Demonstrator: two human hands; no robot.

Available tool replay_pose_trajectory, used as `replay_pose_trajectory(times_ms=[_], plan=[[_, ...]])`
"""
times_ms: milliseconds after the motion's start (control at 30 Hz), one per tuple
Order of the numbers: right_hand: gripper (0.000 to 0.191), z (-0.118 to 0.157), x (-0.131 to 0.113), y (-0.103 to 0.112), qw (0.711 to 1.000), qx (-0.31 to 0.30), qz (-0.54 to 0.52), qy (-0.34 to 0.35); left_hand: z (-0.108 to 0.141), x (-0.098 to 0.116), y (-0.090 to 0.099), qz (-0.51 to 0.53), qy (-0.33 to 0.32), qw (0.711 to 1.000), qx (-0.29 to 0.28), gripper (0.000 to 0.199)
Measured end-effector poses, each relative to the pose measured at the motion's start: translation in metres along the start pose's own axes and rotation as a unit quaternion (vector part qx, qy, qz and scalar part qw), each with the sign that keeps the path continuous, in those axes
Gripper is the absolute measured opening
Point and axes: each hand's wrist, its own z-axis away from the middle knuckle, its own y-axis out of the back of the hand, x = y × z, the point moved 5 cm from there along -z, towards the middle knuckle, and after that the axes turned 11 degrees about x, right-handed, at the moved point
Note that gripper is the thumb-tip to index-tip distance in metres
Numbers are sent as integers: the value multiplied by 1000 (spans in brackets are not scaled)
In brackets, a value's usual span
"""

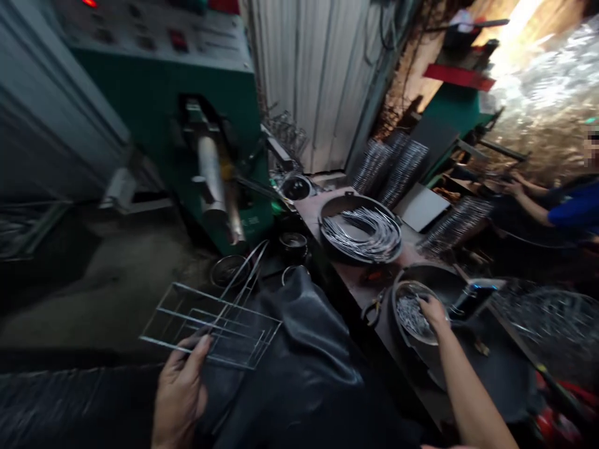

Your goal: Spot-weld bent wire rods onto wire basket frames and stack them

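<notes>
My left hand (182,380) is closed around the near edge of a wire rack (219,321), a rectangular frame of thin metal rods with long bent wires rising from it. The rack is held tilted over my lap, above a dark apron (313,330). To the right, my right hand (435,312) reaches into a round bowl (437,340) of small metal pieces (412,312). Its fingers are drawn together at the pieces; whatever is between them is too small to make out. The bowl sits inside a larger dark pan (425,271).
A green machine (140,118) with a projecting metal arm (210,168) stands ahead. On the bench, a round pan (322,234) holds looped wires (365,234). Stacked wire parts (402,168) stand behind it. At far right, a person in a blue sleeve (573,209) works.
</notes>
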Motion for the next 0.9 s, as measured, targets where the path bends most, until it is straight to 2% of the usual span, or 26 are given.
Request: replay_pose_trajectory(times_ms=[100, 167, 267, 367, 467, 567, 700, 767, 900], plan=[[29, 10, -40, 22, 979, 35, -182, 87, 0, 7, -7, 84, 52, 995, 18, 32], [31, 30, -90, 36, 941, 20, -296, 160, 0, 7, -8, 104, 52, 993, -2, 32], [33, 75, -189, 46, 885, -70, -361, 285, 0, 2, -8, 101, 12, 994, -47, 30], [29, 122, -286, 41, 820, -163, -384, 393, -1, -3, -5, 105, -26, 991, -77, 26], [29, 154, -352, 25, 774, -226, -410, 426, -2, -5, 0, 120, -33, 989, -77, 27], [31, 171, -384, 8, 747, -273, -447, 410, -5, -6, 3, 151, 1, 986, -70, 29], [35, 180, -396, 1, 712, -313, -493, 390, -14, -6, 2, 181, 44, 980, -73, 31], [35, 181, -399, 1, 711, -299, -502, 391, -19, -5, 2, 185, 58, 978, -72, 31], [34, 181, -408, 4, 717, -234, -515, 407, -26, -1, -1, 197, 97, 973, -70, 34]])
